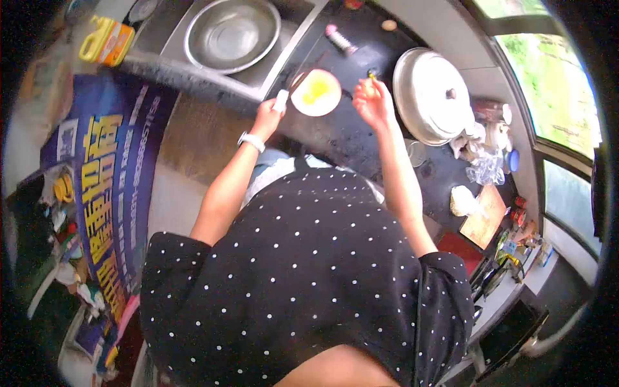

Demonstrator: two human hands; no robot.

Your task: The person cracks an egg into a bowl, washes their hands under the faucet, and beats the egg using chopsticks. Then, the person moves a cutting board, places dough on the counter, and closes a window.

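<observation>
A pale bowl (327, 106) with bright yellow liquid, which looks like egg, stands on the dark counter between my hands. Just left of it, my left hand (268, 119) is closed around a small white object (280, 102) whose kind I cannot make out. A thin dark stick shape (298, 80) lies at the bowl's left rim. My right hand (374, 104) is raised on the bowl's right, fingers drawn together. At its fingertips shows a tiny yellow and dark thing (371, 75), too blurred to name.
A metal basin (193, 48) sits in the sink at upper left. Close to my right hand stands a large lidded pot (429, 97). Behind are a pink-topped bottle (340, 39) and an egg (389, 25). Plastic bags (485, 169) and a cutting board (485, 219) lie at right.
</observation>
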